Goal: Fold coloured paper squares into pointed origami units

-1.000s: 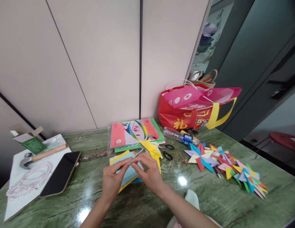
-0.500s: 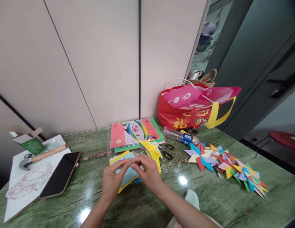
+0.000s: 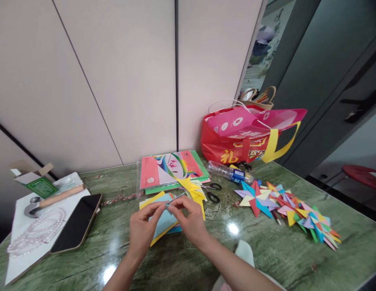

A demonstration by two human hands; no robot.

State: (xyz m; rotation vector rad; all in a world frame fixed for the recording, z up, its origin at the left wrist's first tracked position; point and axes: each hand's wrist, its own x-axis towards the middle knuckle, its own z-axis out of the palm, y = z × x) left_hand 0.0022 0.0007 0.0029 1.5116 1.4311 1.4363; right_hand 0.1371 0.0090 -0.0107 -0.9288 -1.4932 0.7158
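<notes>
My left hand (image 3: 145,224) and my right hand (image 3: 189,218) meet fingertip to fingertip, both closed in a pinch. Between them is a piece of folded blue paper (image 3: 176,199), seen nearly edge-on and mostly hidden by the fingers. Just under the hands lies a stack of coloured paper sheets (image 3: 163,226), light blue on top with yellow edges sticking out. Beyond my right hand are folded yellow paper pieces (image 3: 192,188). Black-handled scissors (image 3: 214,192) rest right beside these.
A pack of coloured paper (image 3: 172,167) lies near the wall. Behind stand a plastic bottle (image 3: 229,173) and a red bag (image 3: 227,137). Folded paper stars (image 3: 256,199) spread to the right. On the left are a phone (image 3: 77,224), a hammer (image 3: 57,198), bead strings (image 3: 39,226) and a green box (image 3: 41,184).
The blue paper's edge now shows more between the fingertips, as the fingers have shifted slightly. Both hands stay in nearly the same place.
</notes>
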